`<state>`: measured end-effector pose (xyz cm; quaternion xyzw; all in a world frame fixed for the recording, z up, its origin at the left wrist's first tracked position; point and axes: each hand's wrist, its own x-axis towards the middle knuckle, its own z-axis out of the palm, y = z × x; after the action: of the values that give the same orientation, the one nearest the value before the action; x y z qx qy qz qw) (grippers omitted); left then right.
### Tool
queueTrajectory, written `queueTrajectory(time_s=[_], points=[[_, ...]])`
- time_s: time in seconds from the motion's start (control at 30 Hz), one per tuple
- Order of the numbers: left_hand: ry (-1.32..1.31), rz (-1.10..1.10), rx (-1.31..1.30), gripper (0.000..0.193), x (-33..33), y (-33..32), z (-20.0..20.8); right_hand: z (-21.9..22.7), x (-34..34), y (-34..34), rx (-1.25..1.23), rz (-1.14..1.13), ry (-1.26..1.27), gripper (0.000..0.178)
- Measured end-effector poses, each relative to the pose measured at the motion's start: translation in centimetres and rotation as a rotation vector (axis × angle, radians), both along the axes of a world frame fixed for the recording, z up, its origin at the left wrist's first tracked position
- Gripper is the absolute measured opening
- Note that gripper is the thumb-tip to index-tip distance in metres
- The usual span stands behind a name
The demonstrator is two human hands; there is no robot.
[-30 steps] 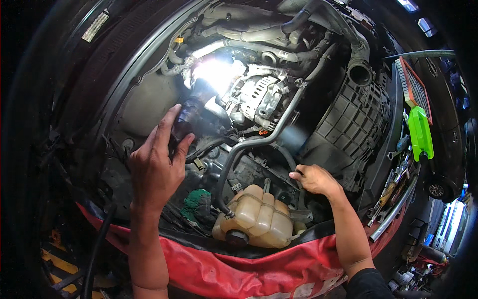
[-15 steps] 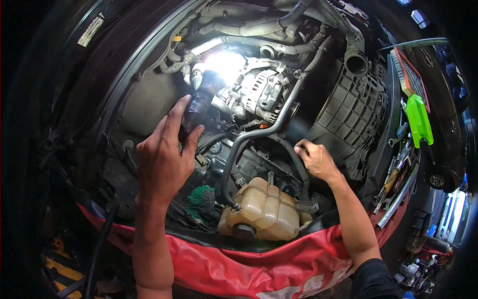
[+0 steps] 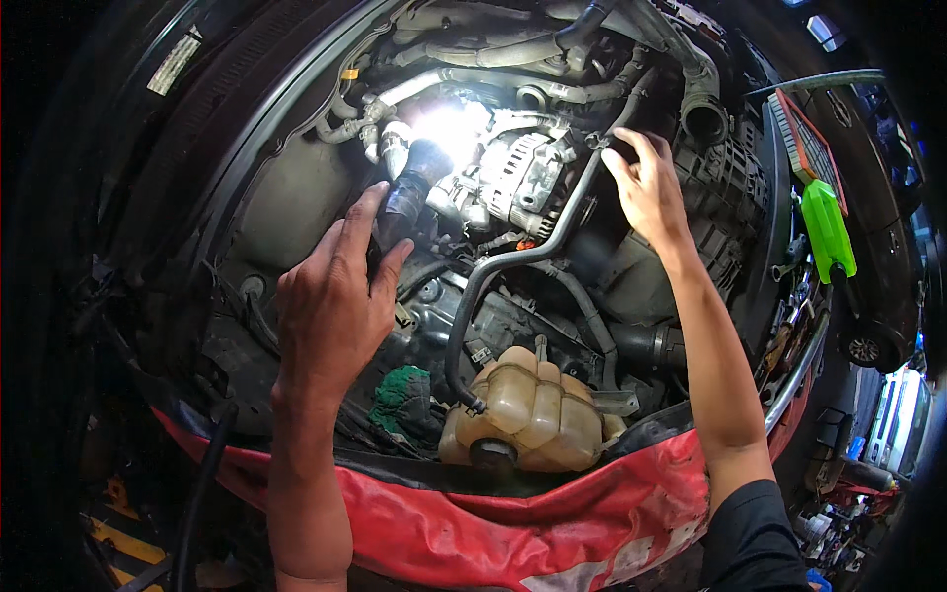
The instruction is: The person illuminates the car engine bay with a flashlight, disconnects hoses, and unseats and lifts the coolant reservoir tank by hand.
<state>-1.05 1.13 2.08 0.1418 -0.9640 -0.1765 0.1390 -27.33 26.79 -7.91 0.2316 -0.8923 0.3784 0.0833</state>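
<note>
My left hand (image 3: 335,296) is closed around a black flashlight (image 3: 402,202), whose bright beam whites out part of the engine. Lit beside the glare is the alternator (image 3: 523,183), with its slotted metal housing. My right hand (image 3: 646,183) is raised at the upper end of a bent black hose (image 3: 567,222), with thumb and forefinger parted close to a hose clamp (image 3: 596,142). Whether the fingertips touch the clamp cannot be made out. This hose runs down to a yellowed plastic coolant tank (image 3: 528,409) with a black cap.
A red cover (image 3: 444,523) drapes over the car's front edge. A green rag (image 3: 402,400) lies left of the tank. An open-ended duct (image 3: 704,123) and ribbed black housing (image 3: 730,187) stand at right, beyond them an orange-framed air filter (image 3: 809,143), a bright green object (image 3: 827,229) and several tools.
My right hand has moved up and away from the lower hose area to the clamp, its fingers parting. The left hand keeps the flashlight almost in place. The view has shifted slightly.
</note>
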Motion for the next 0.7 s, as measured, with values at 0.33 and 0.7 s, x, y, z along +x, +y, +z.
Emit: queueTrajectory(time_s=[0.33, 0.7], points=[[0.1, -0.041, -0.113, 0.05, 0.0, -0.8, -0.8, 1.4, -5.7, 0.6, 0.328, 0.373, -0.028, 0.026], [-0.029, 0.017, 0.035, 0.052, 0.1, -0.6, 0.1, 3.1, -7.4, -0.4, 0.158, 0.371, -0.375, 0.039]])
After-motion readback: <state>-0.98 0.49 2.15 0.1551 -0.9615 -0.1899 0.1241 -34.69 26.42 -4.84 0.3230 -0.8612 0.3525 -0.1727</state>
